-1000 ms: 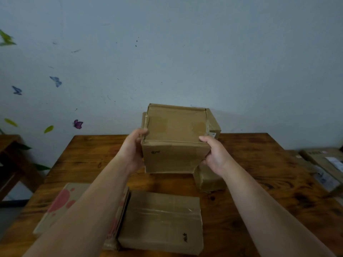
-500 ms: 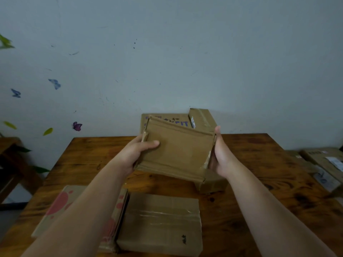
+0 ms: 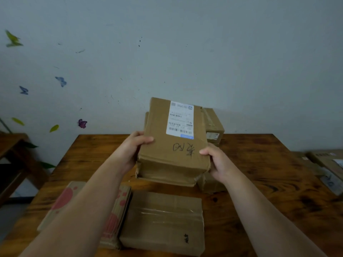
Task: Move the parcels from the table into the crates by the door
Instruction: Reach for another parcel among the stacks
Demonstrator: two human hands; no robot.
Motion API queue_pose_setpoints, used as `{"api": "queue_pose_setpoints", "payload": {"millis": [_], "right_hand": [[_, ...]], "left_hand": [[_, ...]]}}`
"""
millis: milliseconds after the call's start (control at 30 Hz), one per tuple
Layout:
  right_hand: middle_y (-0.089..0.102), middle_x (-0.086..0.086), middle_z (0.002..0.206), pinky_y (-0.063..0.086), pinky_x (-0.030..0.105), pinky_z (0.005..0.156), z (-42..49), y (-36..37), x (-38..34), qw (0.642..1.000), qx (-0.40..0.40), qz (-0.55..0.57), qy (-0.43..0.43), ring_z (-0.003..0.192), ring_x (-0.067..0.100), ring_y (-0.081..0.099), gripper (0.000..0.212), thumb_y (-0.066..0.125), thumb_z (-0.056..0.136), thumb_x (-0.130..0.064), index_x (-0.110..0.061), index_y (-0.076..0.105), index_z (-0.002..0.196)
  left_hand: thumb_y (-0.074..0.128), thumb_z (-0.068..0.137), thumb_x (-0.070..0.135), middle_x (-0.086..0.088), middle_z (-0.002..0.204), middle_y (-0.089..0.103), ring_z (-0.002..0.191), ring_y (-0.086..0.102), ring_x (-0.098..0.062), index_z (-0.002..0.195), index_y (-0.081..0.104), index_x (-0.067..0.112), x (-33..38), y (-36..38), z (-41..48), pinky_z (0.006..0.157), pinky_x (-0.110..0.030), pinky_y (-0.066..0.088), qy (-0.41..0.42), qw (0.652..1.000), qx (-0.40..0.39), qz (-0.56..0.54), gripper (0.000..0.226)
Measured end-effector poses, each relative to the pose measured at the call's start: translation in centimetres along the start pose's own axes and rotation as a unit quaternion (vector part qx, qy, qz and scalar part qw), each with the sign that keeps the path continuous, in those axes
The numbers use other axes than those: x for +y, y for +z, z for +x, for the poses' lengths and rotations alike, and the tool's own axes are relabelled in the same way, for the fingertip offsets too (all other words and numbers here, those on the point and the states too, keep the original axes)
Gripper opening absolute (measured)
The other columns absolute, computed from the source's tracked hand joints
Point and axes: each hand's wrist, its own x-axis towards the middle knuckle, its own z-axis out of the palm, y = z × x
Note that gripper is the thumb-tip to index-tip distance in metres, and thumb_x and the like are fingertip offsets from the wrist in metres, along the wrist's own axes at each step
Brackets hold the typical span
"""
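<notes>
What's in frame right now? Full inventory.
held parcel: 1, brown, white label, above the table
flat taped parcel: 1, brown, near table edge
pink-spotted parcel: 1, beige, left of it
stacked parcels: at least 2, brown, behind held parcel
table: 1, brown wood
boxes: at least 2, brown, far right
butterfly stickers: 4, blue, purple, green, wall
left hand: grips held parcel's left side
right hand: grips its right side

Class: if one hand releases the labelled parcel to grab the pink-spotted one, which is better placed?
Left. The pink-spotted parcel sits leftward, closer to the left hand than the right hand.
</notes>
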Motion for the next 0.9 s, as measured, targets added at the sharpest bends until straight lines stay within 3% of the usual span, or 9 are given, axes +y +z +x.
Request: {"api": "queue_pose_setpoints", "payload": {"millis": [67, 167, 333, 500, 567, 667, 800, 867, 900], "right_hand": [[0.064, 0.015, 0.101, 0.053, 0.041, 0.077, 0.0, -0.1, 0.1, 1.000, 0.001, -0.028, -0.010, 0.093, 0.029, 0.062, 0.034, 0.050, 0.080, 0.005, -0.005, 0.055, 0.113], [0.062, 0.018, 0.107, 0.050, 0.045, 0.085, 0.1, 0.0, 0.2, 0.997, 0.026, -0.062, -0.025, 0.097, 0.032, 0.061, 0.032, 0.046, 0.083, 0.012, -0.011, 0.056, 0.103], [0.069, 0.006, 0.111, 0.047, 0.046, 0.097, 0.6, 0.3, 0.6, 0.996, 0.032, -0.053, -0.061, 0.105, 0.024, 0.064, 0.024, 0.052, 0.093, -0.008, -0.019, 0.059, 0.113], [0.071, 0.002, 0.112, 0.045, 0.050, 0.100, 1.2, 0.0, 1.0, 0.988, 0.051, -0.123, -0.083, 0.107, 0.023, 0.065, 0.022, 0.055, 0.094, -0.021, -0.024, 0.064, 0.115], [0.071, 0.000, 0.111, 0.045, 0.049, 0.100, 1.4, -0.1, 1.0, 0.979, 0.078, -0.161, -0.102, 0.108, 0.022, 0.064, 0.015, 0.055, 0.095, -0.025, -0.029, 0.066, 0.105], [0.071, 0.003, 0.102, 0.049, 0.048, 0.095, 1.8, -0.3, 0.5, 0.954, 0.132, -0.240, -0.126, 0.100, 0.024, 0.065, 0.019, 0.051, 0.098, -0.025, -0.019, 0.068, 0.102], [0.068, 0.021, 0.093, 0.050, 0.041, 0.079, 2.6, -0.8, -0.7, 0.914, 0.141, -0.341, -0.169, 0.089, 0.037, 0.063, 0.027, 0.050, 0.098, -0.020, 0.002, 0.065, 0.092], [0.064, 0.025, 0.088, 0.041, 0.033, 0.067, 2.8, -1.0, -1.6, 0.888, 0.120, -0.401, -0.190, 0.083, 0.039, 0.061, 0.030, 0.050, 0.098, -0.019, 0.007, 0.059, 0.086], [0.063, 0.026, 0.086, 0.037, 0.031, 0.064, 2.9, -1.0, -2.1, 0.869, 0.104, -0.440, -0.200, 0.080, 0.039, 0.059, 0.031, 0.051, 0.097, -0.019, 0.008, 0.057, 0.084]], "left_hand": [[0.059, 0.083, 0.001, -0.012, 0.113, 0.058, 0.097, 0.060, -0.026, 0.122, 0.047, 0.011, -0.4, -0.2, 0.1, 0.070, -0.033, 0.050, 0.012, 1.000, -0.001, 0.003, 0.043], [0.050, 0.079, -0.015, -0.010, 0.116, 0.056, 0.103, 0.057, -0.027, 0.131, 0.045, 0.017, -1.3, -0.4, 0.3, 0.074, -0.037, 0.051, 0.030, 1.000, -0.008, 0.004, 0.061], [0.047, 0.076, -0.020, -0.009, 0.117, 0.060, 0.110, 0.057, -0.027, 0.133, 0.048, 0.022, -2.4, -0.6, 0.8, 0.079, -0.039, 0.052, 0.046, 0.999, -0.012, 0.026, 0.070], [0.066, 0.081, 0.004, -0.004, 0.118, 0.060, 0.108, 0.058, -0.024, 0.131, 0.048, 0.023, -2.7, -0.5, 1.0, 0.085, -0.041, 0.051, 0.040, 0.999, 0.007, 0.027, 0.056], [0.073, 0.077, 0.028, -0.003, 0.119, 0.061, 0.108, 0.059, -0.024, 0.131, 0.048, 0.022, -2.6, -0.4, 1.5, 0.093, -0.047, 0.049, 0.031, 0.998, 0.035, 0.038, 0.061], [0.073, 0.071, 0.051, -0.004, 0.119, 0.062, 0.108, 0.060, -0.026, 0.135, 0.045, 0.019, -2.0, -0.2, 2.3, 0.098, -0.051, 0.046, 0.023, 0.994, 0.097, 0.052, 0.076], [0.077, 0.061, 0.057, -0.005, 0.143, 0.046, 0.124, 0.049, -0.028, 0.146, 0.032, 0.022, -0.3, -0.1, 3.2, 0.106, -0.048, 0.038, 0.049, 0.988, 0.131, 0.067, 0.102], [0.076, 0.073, 0.045, -0.001, 0.147, 0.038, 0.129, 0.043, -0.027, 0.149, 0.027, 0.029, 0.8, -0.2, 3.3, 0.104, -0.044, 0.037, 0.072, 0.983, 0.130, 0.108, 0.091], [0.075, 0.077, 0.040, 0.003, 0.140, 0.043, 0.122, 0.048, -0.024, 0.147, 0.031, 0.032, 1.3, -0.2, 3.3, 0.098, -0.041, 0.042, 0.080, 0.981, 0.111, 0.134, 0.083]]}}
